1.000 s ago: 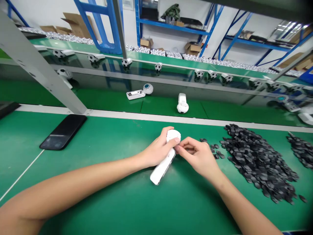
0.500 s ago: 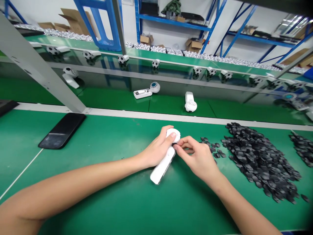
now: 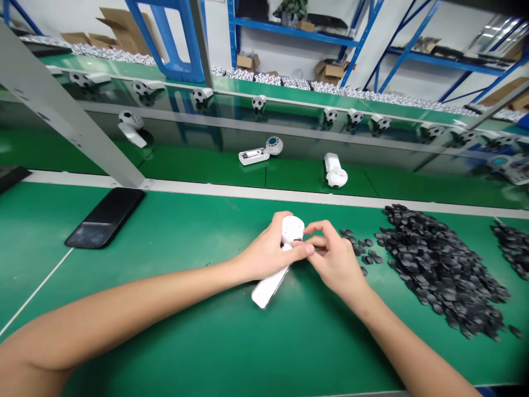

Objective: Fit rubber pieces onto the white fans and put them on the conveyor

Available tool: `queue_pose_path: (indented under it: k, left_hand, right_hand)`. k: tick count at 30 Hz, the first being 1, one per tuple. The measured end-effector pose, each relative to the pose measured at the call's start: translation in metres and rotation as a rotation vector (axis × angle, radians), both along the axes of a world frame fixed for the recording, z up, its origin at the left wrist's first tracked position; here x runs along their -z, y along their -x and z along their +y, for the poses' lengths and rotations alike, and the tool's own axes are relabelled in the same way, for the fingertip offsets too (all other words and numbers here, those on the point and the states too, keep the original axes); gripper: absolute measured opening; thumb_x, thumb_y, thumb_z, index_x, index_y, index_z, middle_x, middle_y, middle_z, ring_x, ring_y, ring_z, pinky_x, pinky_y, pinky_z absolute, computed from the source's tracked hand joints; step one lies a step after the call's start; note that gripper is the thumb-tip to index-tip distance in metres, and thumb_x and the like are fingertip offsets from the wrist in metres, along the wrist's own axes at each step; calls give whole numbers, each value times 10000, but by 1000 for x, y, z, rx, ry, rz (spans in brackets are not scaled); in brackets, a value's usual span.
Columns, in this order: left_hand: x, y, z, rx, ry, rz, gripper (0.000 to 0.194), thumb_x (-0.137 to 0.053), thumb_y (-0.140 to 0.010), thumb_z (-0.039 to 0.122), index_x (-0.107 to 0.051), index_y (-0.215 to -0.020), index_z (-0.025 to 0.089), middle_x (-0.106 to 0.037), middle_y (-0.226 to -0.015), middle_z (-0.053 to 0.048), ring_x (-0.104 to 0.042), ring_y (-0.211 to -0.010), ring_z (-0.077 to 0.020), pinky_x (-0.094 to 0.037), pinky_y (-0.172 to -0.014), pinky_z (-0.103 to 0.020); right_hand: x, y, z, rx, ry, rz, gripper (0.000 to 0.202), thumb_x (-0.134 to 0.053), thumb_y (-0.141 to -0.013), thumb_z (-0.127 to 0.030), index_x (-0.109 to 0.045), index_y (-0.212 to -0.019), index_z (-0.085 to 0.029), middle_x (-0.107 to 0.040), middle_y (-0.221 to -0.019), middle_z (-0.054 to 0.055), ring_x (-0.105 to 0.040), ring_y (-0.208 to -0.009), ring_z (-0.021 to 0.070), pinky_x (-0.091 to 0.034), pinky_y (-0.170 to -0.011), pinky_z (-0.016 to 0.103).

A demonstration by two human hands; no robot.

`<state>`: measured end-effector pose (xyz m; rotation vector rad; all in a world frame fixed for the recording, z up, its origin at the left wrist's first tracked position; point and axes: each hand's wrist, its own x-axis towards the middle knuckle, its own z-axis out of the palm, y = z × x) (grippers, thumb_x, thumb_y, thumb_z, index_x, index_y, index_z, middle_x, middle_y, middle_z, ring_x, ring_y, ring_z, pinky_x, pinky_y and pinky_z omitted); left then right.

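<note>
Just below the middle of the frame, on the green table (image 3: 173, 331), my left hand (image 3: 264, 256) is clenched around the neck of a white handheld device (image 3: 276, 270), whose round head points up toward the frame's centre while its long handle slants down and to the left, its end resting on the table. My right hand (image 3: 334, 259) meets it from the right, fingertips (image 3: 308, 249) pinched together against the spot where head and handle join; something small and dark sits there, too small for me to make out, and I cannot tell whether those fingers actually hold it. Just right of my right hand lie a few loose black pieces (image 3: 363, 248), and beyond them, at centre right, a big heap of black pieces (image 3: 438, 264) spreads toward the right edge. At centre left a black phone (image 3: 105, 218) lies flat. Above the table's pale edge strip, on the green belt (image 3: 198, 165), sit two more white devices: one opened (image 3: 260, 153) and one whole (image 3: 335, 171).
</note>
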<state>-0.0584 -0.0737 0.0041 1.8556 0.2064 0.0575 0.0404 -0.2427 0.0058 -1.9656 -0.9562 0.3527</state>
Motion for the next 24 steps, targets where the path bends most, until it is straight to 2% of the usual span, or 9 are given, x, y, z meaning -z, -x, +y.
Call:
queue_pose_path:
  k: [3,7,11,15,19,21,24]
  left_hand:
    - [3,0,0,-2,-20,-14,703,-662,-924,605,-365,-1416,201,-615,-1113,-80,-590,-988,-255,-446,-773,-342]
    - [2,1,1,1,-24,-10,694,-632,-945,609,-353,-1420,187,-613,-1096,-76,-585,-944,-237,-441,-756,-336]
    - [2,-3,6,38,20,-8,700,-634,-941,618,-373,-1427,186,-620,-1087,-75,-595,-933,-230,-464,-755,-334]
    - [6,-9,11,54,225,8,659,-726,-892,575,-465,-1376,211,-656,-1068,-69,-658,-877,-217,-528,-765,-351]
    - [4,-8,13,74,489,109,648,-772,-860,554,-481,-1349,243,-662,-966,-39,-684,-617,-182,-567,-581,-342]
    - [1,-7,13,72,539,99,632,-806,-836,526,-505,-1318,247,-652,-968,-31,-690,-577,-173,-576,-534,-327]
    - [-3,-6,14,57,556,81,623,-833,-816,490,-519,-1299,254,-651,-993,-28,-698,-568,-160,-584,-512,-299]
  right_hand:
    - [3,1,-2,-11,33,-90,399,-633,-981,-350,-544,-1366,-293,-805,-834,-14,-728,-643,210,-580,-692,315]
    - [4,2,-1,-62,30,-140,439,-574,-998,-274,-544,-1436,-287,-814,-902,3,-761,-751,220,-588,-755,323]
    - [-3,-6,1,-74,10,-31,406,-617,-986,-310,-602,-1389,-269,-811,-871,-3,-763,-753,216,-602,-748,324]
    - [-17,-34,-15,-128,29,122,369,-509,-1061,-444,-671,-1347,-278,-808,-951,21,-773,-853,218,-623,-772,336]
    - [-30,-66,-44,-101,251,-71,299,-553,-1043,-465,-770,-1152,-290,-803,-939,18,-730,-764,203,-563,-667,310]
    - [-31,-73,-52,-150,355,-133,235,-608,-1013,-436,-790,-1041,-290,-801,-919,9,-721,-762,203,-535,-657,307]
    - [-30,-73,-51,-181,439,-117,187,-666,-969,-430,-760,-944,-270,-772,-802,-10,-689,-669,183,-496,-602,292]
